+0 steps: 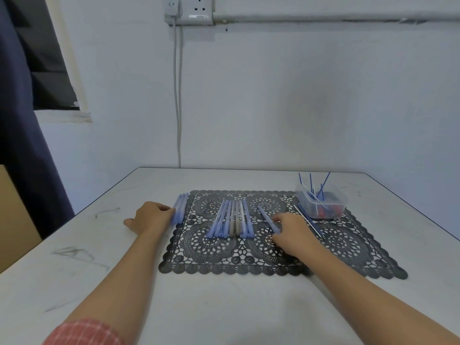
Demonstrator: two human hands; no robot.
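Observation:
A black lace placemat [348,245] lies on the white table. A row of several pale blue and grey pen barrels [231,219] rests on its middle. My right hand [290,231] pinches one blue pen barrel [267,216] lying slanted on the mat. A small bundle of blue pen barrels [180,207] sits at the mat's left edge, and my left hand [149,217] rests on the table with its fingertips touching that bundle.
A clear plastic tub [321,204] with thin blue refills and red bits stands at the mat's back right. Thin refills [308,221] lie in front of it. The wall behind carries a socket and cable [177,95]. A dark curtain [25,145] hangs at the left.

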